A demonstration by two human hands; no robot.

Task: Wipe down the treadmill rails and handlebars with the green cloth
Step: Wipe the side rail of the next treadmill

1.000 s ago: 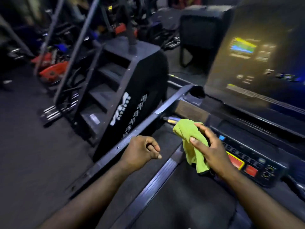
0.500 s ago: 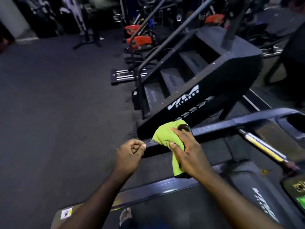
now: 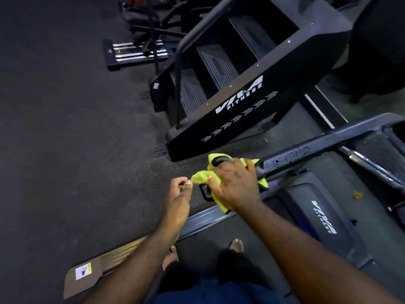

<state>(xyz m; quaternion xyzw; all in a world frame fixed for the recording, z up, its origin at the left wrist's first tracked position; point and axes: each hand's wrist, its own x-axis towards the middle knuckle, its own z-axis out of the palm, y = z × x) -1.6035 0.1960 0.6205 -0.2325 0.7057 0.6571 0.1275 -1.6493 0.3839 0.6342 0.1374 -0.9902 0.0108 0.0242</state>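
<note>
- The right hand (image 3: 234,185) curls over the green cloth (image 3: 201,177), gripping it round the near end of the treadmill handrail (image 3: 317,150);
- the left hand (image 3: 178,194) is curled in a loose fist, holding nothing, just beside the cloth;
- droplets speckle the handrail; a black stair climber (image 3: 241,102) stands beyond it.
</note>
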